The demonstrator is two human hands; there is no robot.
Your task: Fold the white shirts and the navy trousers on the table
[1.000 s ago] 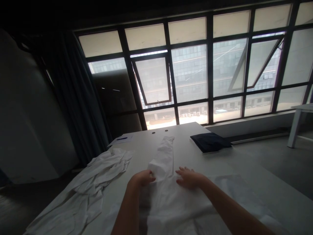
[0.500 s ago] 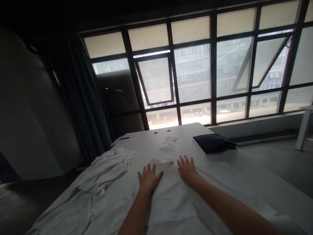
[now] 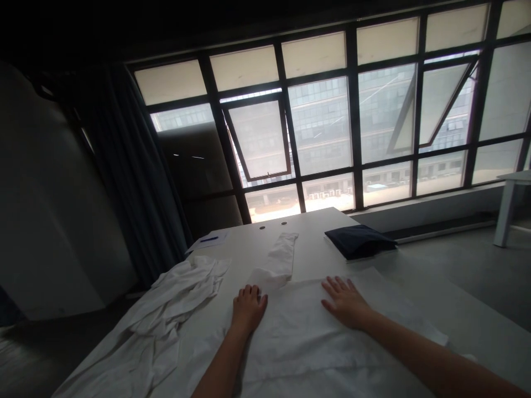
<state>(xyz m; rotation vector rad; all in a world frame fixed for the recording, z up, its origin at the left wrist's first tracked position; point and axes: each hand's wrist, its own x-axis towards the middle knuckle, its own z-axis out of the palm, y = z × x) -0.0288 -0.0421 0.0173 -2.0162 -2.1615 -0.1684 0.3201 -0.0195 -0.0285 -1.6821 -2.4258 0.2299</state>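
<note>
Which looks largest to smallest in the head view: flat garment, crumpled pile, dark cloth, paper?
1. Flat garment and crumpled pile: alike, unranked, both nearest the camera.
2. Dark cloth.
3. Paper.

**White garment** (image 3: pixel 307 331), spread under the flat left hand (image 3: pixel 248 307) and right hand (image 3: pixel 346 304): thin cloth, matt, smooth with faint creases.
**Heap of white cloth** (image 3: pixel 166 320): similar matt fabric, heavily crumpled.
**Table** (image 3: pixel 315 243): white, smooth top with a slight sheen near the window.
**Dark folded cloth** (image 3: pixel 359 241): matt, soft-looking.
**Sheet** (image 3: pixel 209 240): paper, flat.
**Curtain** (image 3: pixel 136 182): dark cloth in hanging folds.
**Window panes** (image 3: pixel 319 127): glass.
**Window frame** (image 3: pixel 352 110): dark and matt; its material cannot be told.
</note>
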